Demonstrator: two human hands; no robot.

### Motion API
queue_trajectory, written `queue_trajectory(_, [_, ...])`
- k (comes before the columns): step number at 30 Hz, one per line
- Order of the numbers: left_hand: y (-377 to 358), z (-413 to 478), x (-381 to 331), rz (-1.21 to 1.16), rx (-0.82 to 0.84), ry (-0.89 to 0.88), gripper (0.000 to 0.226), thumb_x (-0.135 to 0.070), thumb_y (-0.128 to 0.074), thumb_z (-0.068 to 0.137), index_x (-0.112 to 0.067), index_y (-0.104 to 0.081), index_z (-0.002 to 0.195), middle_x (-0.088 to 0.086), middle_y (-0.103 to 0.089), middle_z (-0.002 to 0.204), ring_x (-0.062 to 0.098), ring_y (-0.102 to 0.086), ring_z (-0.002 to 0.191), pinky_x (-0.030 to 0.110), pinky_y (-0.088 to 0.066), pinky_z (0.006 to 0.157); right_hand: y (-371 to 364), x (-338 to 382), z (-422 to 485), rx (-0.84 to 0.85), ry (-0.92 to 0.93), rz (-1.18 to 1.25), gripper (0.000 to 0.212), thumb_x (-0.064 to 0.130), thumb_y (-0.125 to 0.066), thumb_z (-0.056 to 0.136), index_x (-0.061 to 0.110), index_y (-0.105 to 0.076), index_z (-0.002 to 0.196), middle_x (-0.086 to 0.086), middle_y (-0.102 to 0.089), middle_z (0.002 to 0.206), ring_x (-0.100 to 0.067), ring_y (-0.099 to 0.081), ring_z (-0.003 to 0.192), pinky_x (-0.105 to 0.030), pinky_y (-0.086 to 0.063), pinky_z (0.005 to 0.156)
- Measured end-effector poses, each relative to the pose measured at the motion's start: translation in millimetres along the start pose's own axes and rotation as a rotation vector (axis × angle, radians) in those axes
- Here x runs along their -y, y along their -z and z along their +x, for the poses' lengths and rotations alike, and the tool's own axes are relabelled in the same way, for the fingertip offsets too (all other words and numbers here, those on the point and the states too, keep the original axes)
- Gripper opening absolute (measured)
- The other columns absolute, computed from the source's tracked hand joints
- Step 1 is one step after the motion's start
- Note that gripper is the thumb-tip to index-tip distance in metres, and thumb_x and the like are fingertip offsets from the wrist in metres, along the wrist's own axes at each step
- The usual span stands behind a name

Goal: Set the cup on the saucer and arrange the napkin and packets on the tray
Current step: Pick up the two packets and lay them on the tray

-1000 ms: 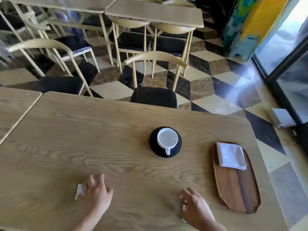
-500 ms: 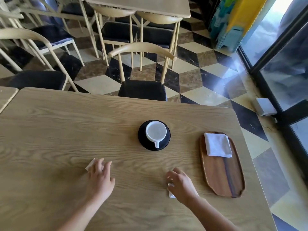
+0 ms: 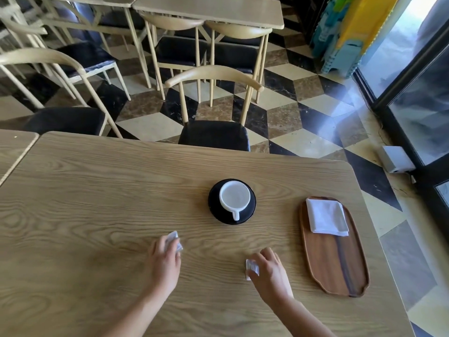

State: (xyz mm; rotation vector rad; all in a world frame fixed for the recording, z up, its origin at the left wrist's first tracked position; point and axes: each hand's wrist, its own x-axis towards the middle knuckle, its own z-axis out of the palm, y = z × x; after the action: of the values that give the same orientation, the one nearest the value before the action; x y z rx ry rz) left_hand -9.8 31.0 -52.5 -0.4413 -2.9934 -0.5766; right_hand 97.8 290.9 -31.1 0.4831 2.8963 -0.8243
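A white cup [image 3: 234, 197] stands on a black saucer [image 3: 215, 210] in the middle of the wooden table, its handle pointing toward me. To the right lies an oval wooden tray [image 3: 335, 261] with a folded white napkin [image 3: 326, 217] on its far end. My left hand [image 3: 165, 260] holds a small white packet [image 3: 173, 240] in its fingertips, just left of and nearer than the saucer. My right hand [image 3: 271, 273] grips a second white packet [image 3: 251, 267], left of the tray's near half.
The light wooden table [image 3: 97, 203] ends at a rounded far right corner. A black-seated chair [image 3: 215, 135] stands tucked at the far edge. More chairs and tables fill the checkered floor behind. A glass door [image 3: 418, 93] is at the right.
Both hands have closed on their packets and lifted them, moving forward and to the right. The left hand's packet now sits in its fingertips; the cup, saucer, tray and napkin stay put.
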Motion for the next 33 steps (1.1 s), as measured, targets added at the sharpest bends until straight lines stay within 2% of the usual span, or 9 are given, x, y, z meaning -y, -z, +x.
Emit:
queue_trajectory(5, [-3.0, -1.3, -10.8, -0.034, 0.116, -0.078, 0.047, -0.017, -0.083, 0.064, -0.016, -0.069, 0.108, 0.005, -0.062, 0.114, 0.029, -0.059, 0.102, 0.044, -0.053, 0.083, -0.3, 8.3, 8.3, -0.015, 0.061, -0.028, 0.026, 0.006, -0.077, 0.072, 0.018, -0.070, 0.094, 0.002, -0.058, 0.097, -0.023, -0.053, 0.090, -0.034, -0.052, 0.067])
queue_trajectory(8, [1.0, 1.4, 1.9, -0.049, 0.102, -0.093, 0.044, -0.022, -0.081, 0.071, -0.014, -0.067, 0.111, 0.006, -0.061, 0.110, 0.028, -0.059, 0.099, 0.043, -0.053, 0.084, 2.6, -3.0, 5.5, -0.080, 0.013, -0.070, 0.025, 0.022, -0.081, 0.074, 0.019, -0.067, 0.095, 0.002, -0.058, 0.099, -0.023, -0.053, 0.089, -0.033, -0.051, 0.062])
queue_trajectory(11, [1.9, 1.1, 1.7, 0.019, 0.119, -0.089, 0.044, -0.023, -0.083, 0.069, -0.017, -0.068, 0.110, 0.002, -0.063, 0.108, 0.027, -0.060, 0.094, 0.042, -0.054, 0.079, -2.6, 0.4, 8.8, -0.028, -0.036, -0.082, 0.024, 0.030, -0.076, 0.081, 0.018, -0.066, 0.098, 0.001, -0.054, 0.102, -0.022, -0.051, 0.096, -0.029, -0.048, 0.069])
queue_trajectory(14, [-0.6, 3.2, -8.3, 0.065, 0.151, -0.116, 0.045, -0.019, -0.085, 0.066, -0.018, -0.069, 0.107, 0.002, -0.064, 0.108, 0.027, -0.061, 0.092, 0.044, -0.054, 0.075, -8.0, 19.1, 20.9, -0.032, 0.033, -0.053, 0.021, 0.018, -0.076, 0.077, 0.018, -0.070, 0.098, 0.001, -0.056, 0.099, -0.024, -0.052, 0.095, -0.031, -0.049, 0.074])
queue_trajectory(18, [-6.2, 4.8, -19.9, 0.069, 0.192, -0.164, 0.049, -0.024, -0.084, 0.066, -0.022, -0.066, 0.111, 0.001, -0.061, 0.112, 0.025, -0.060, 0.096, 0.041, -0.054, 0.076, -16.3, 40.2, 31.8, -0.026, 0.167, -0.004, 0.040, -0.001, -0.076, 0.065, 0.016, -0.072, 0.101, 0.001, -0.066, 0.097, -0.027, -0.057, 0.087, -0.035, -0.053, 0.072])
queue_trajectory(22, [-7.8, 2.9, -14.9, -0.047, 0.178, -0.178, 0.047, -0.036, -0.078, 0.073, -0.027, -0.063, 0.116, -0.004, -0.059, 0.118, 0.018, -0.056, 0.104, 0.036, -0.051, 0.085, -15.1, 42.6, 30.9, -0.050, 0.263, -0.006, 0.043, 0.001, -0.077, 0.069, 0.014, -0.071, 0.109, 0.004, -0.069, 0.110, -0.025, -0.059, 0.094, -0.031, -0.054, 0.077])
queue_trajectory(24, [-7.2, 3.4, -5.5, -0.095, 0.147, -0.165, 0.037, -0.035, -0.073, 0.080, -0.026, -0.065, 0.115, -0.006, -0.060, 0.117, 0.017, -0.056, 0.102, 0.035, -0.051, 0.088, -12.3, 34.2, 27.6, -0.088, 0.214, -0.029, 0.039, 0.006, -0.082, 0.069, 0.013, -0.071, 0.105, 0.002, -0.068, 0.105, -0.026, -0.059, 0.090, -0.037, -0.056, 0.074])
queue_trajectory(27, [-6.9, 5.1, -2.2, -0.040, 0.139, -0.152, 0.031, -0.033, -0.073, 0.080, -0.028, -0.067, 0.110, -0.012, -0.061, 0.113, 0.017, -0.057, 0.097, 0.037, -0.052, 0.081, -12.8, 31.0, 22.6, -0.050, 0.105, -0.075, 0.038, 0.019, -0.084, 0.071, 0.012, -0.071, 0.105, -0.003, -0.064, 0.101, -0.027, -0.058, 0.090, -0.039, -0.055, 0.075])
queue_trajectory(33, [-8.1, 8.7, -21.3, 0.062, 0.209, -0.225, 0.048, -0.048, -0.078, 0.071, -0.029, -0.067, 0.113, -0.008, -0.062, 0.110, 0.020, -0.058, 0.099, 0.037, -0.054, 0.077, -16.5, 48.2, 33.3, 0.024, 0.110, -0.144, 0.025, 0.018, -0.070, 0.081, 0.015, -0.069, 0.105, -0.003, -0.060, 0.108, -0.030, -0.056, 0.097, -0.037, -0.050, 0.081])
